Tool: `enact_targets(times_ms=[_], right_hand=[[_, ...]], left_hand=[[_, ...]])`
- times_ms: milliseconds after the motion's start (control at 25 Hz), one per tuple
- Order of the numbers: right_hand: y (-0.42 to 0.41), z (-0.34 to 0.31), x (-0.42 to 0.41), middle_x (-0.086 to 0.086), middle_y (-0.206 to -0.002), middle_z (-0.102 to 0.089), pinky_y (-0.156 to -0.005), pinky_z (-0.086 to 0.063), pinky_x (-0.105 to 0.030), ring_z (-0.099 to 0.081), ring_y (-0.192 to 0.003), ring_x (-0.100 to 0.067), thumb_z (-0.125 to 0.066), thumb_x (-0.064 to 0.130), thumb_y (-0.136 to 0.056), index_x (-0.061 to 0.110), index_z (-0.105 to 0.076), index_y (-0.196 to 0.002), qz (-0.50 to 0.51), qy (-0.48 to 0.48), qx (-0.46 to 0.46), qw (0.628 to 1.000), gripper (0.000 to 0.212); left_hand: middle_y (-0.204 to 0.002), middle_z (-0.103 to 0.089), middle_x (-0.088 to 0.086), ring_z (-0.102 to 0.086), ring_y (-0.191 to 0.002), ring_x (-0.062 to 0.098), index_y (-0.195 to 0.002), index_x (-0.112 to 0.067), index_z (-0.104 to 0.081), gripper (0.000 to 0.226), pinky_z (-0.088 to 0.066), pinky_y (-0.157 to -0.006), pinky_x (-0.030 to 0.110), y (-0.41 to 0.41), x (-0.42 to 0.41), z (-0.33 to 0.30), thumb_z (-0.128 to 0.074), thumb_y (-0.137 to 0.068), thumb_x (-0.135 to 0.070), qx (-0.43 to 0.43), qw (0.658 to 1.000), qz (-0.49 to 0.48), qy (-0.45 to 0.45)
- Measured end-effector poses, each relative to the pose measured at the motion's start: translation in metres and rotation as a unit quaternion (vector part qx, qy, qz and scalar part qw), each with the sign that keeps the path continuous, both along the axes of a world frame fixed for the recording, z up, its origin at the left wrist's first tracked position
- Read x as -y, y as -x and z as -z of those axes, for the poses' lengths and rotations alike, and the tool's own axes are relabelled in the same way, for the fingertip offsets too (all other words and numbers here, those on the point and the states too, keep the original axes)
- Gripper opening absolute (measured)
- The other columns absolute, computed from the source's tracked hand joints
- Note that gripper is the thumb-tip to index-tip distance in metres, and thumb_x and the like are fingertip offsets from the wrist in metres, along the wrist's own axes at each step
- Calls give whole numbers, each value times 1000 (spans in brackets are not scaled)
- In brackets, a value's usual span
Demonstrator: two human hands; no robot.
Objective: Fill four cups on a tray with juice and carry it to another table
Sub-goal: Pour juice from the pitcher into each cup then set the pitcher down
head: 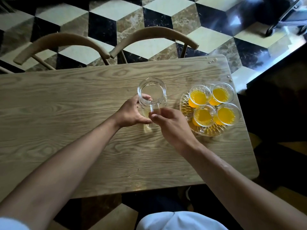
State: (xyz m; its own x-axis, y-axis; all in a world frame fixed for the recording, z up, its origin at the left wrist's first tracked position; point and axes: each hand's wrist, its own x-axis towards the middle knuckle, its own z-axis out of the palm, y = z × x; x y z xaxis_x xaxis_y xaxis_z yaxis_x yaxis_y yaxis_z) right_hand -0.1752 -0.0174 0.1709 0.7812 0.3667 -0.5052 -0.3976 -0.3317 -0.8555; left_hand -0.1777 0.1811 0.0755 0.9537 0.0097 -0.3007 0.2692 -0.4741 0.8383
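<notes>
Hands (132, 112) at empty pitcher (152, 95), filled cups (200, 96) right; chairs (154, 39) beyond
</notes>
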Motion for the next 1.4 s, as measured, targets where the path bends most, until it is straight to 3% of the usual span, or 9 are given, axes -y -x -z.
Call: enact_targets(times_ms=[200,400,600,680,800,1000,1120,1240,1400], right_hand=[[12,10,6,4,-94,-79,-80,-52,-36,-72,-92,-15,-68,30,-82,17,-79,-99,18,4,6,1000,24],[18,15,13,3,-83,-77,-77,-50,-31,-67,-79,-9,-72,14,-89,17,-79,-102,11,1,1,1000,15],[16,17,11,-1,-94,-80,-84,-58,-43,-74,-91,-24,-70,18,-71,20,-77,-99,12,16,-8,1000,30],[15,17,10,3,-93,-80,-79,-56,-38,-73,-85,-15,-69,18,-68,20,-77,-101,0,23,-6,1000,34],[16,16,10,4,-96,-80,-89,-61,-41,-75,-92,-13,-68,14,-70,21,-78,-101,9,35,-2,999,33],[22,12,3,4,-112,-71,-95,-58,-41,-70,-102,-12,-66,12,-76,23,-79,-107,19,52,37,998,36],[21,11,4,4,-114,-71,-97,-57,-39,-70,-103,-8,-67,8,-81,21,-79,-109,14,52,42,998,33],[19,10,5,8,-107,-77,-93,-60,-38,-72,-97,-5,-67,7,-83,19,-80,-107,21,61,35,997,30],[20,12,6,8,-100,-79,-94,-60,-40,-73,-97,-6,-70,12,-78,21,-78,-105,35,49,18,998,29]], left_hand=[[-126,-66,-3,-64,-121,11,-134,-12,-58,100,-48,-106,27,-2,3,2,-91,-49,-52,43,998,33,-17],[-126,-65,-5,-64,-121,13,-134,-11,-59,99,-49,-108,33,-2,5,3,-90,-51,-57,58,996,46,-42],[-127,-66,-6,-64,-122,14,-135,-12,-59,101,-49,-108,34,-1,6,6,-89,-51,-59,57,996,34,-53],[-127,-65,-6,-64,-122,13,-135,-12,-58,100,-49,-108,32,0,6,6,-89,-51,-58,54,997,32,-51],[-128,-65,-7,-64,-122,11,-135,-13,-58,99,-49,-108,33,0,5,6,-91,-51,-55,46,997,31,-56],[-132,-65,-5,-62,-126,11,-138,-15,-56,95,-49,-109,41,-2,-1,11,-101,-56,-30,40,997,42,-58],[-138,-63,-5,-59,-130,10,-142,-16,-54,101,-50,-109,42,-1,-2,11,-99,-55,-39,29,997,45,-48],[-146,-58,-7,-55,-135,6,-149,-18,-48,113,-49,-109,33,1,-1,9,-93,-51,-53,20,998,44,-36],[-139,-47,-29,-47,-125,-21,-151,-31,-34,116,-39,-101,12,5,-2,8,-101,-56,-25,-7,999,35,-33]])
